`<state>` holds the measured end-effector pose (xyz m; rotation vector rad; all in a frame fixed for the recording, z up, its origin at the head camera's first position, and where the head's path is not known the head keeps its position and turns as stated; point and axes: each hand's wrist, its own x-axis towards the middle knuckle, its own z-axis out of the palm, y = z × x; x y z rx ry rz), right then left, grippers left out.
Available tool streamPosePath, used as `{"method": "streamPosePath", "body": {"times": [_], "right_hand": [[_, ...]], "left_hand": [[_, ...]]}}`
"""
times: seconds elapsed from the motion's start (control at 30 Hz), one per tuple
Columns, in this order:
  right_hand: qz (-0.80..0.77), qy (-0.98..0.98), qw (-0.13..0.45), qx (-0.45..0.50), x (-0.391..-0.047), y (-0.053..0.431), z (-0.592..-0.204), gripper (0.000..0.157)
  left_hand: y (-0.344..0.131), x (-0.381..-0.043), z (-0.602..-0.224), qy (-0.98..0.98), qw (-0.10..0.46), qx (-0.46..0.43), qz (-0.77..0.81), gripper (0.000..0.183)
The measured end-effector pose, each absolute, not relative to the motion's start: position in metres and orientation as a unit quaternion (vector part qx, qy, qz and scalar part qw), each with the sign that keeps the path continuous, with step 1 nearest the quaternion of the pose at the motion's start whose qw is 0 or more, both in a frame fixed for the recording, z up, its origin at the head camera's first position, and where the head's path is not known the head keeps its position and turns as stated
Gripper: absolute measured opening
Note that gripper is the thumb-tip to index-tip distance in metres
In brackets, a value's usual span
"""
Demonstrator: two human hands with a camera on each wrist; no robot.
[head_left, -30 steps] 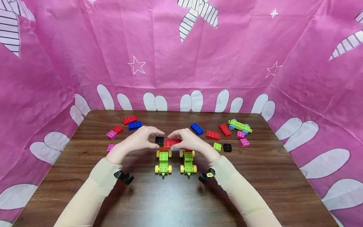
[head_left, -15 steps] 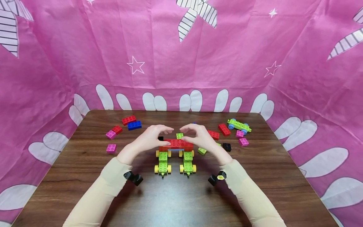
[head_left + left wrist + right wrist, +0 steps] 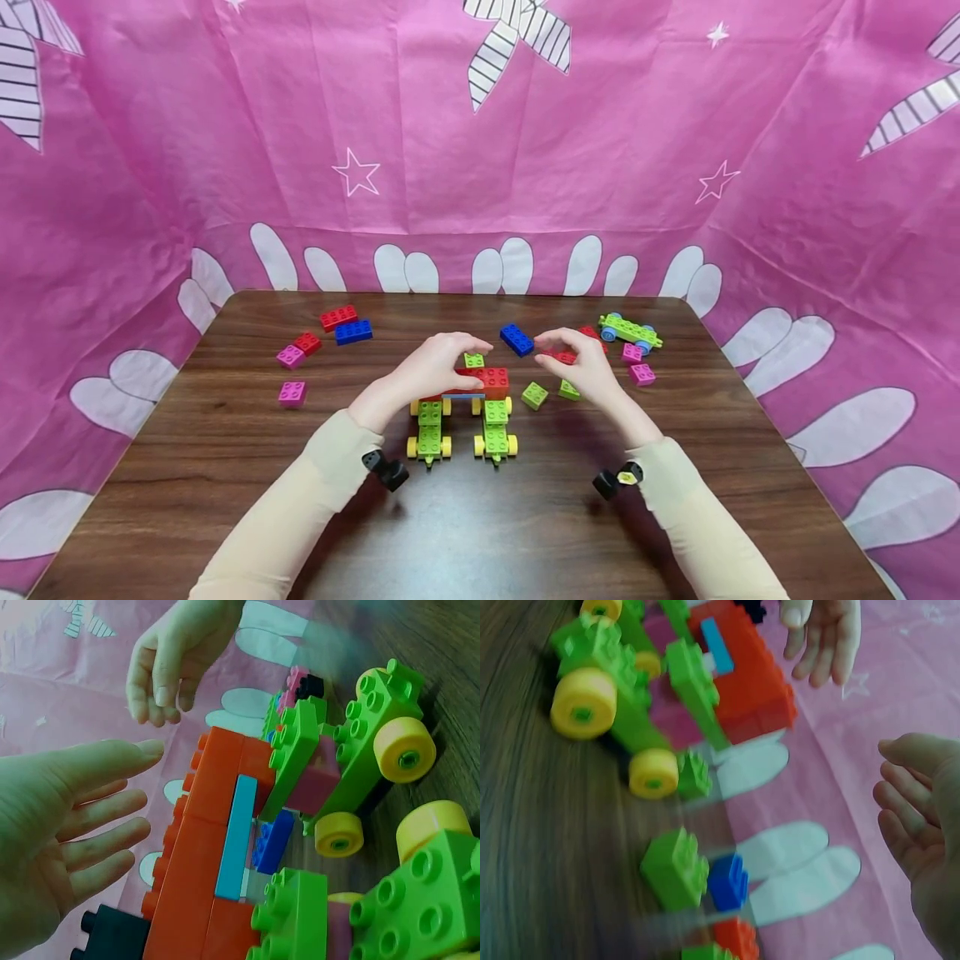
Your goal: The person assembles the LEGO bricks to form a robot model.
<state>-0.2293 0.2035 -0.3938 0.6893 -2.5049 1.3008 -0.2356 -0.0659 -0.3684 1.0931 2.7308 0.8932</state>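
Red bricks bridge two green wheeled bases with yellow wheels, topped by small green bricks and pink ones below. A light blue piece shows under the red layer. My left hand hovers over the red bricks, fingers extended and holding nothing; in the left wrist view they stand apart from the studs. At the left end, a black brick sits on the red ones, hidden by this hand in the head view. To the right, my right hand is in the air above loose bricks, its fingers loosely curved around nothing.
Loose green bricks and a blue brick lie right of the structure. Further right are pink bricks and a green base with blue wheels. Red, blue and pink bricks lie at the left.
Both hands have moved right; my right hand has left the red bricks and is over the loose bricks. My left hand has shifted from beside the black brick to above the red ones.
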Motion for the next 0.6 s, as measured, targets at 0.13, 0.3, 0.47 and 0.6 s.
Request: {"method": "streamPosePath", "body": {"times": [0.13,0.3,0.47,0.6], "right_hand": [[0.434,-0.863,0.135,0.22,-0.229,0.22,-0.401,0.026],[0.441,-0.863,0.141,0.202,-0.23,0.241,-0.409,0.034],[0.421,-0.879,0.138,0.178,-0.23,0.261,-0.418,0.036],[0.394,-0.892,0.14,0.171,-0.231,0.277,-0.427,0.036]], "left_hand": [[-0.059,-0.237,-0.368,0.886,0.04,0.359,0.289,0.049],[-0.053,-0.238,-0.37,0.884,0.047,0.365,0.288,0.047],[-0.05,-0.24,-0.373,0.886,0.059,0.358,0.29,0.047],[-0.049,-0.241,-0.377,0.885,0.073,0.352,0.295,0.047]]}}
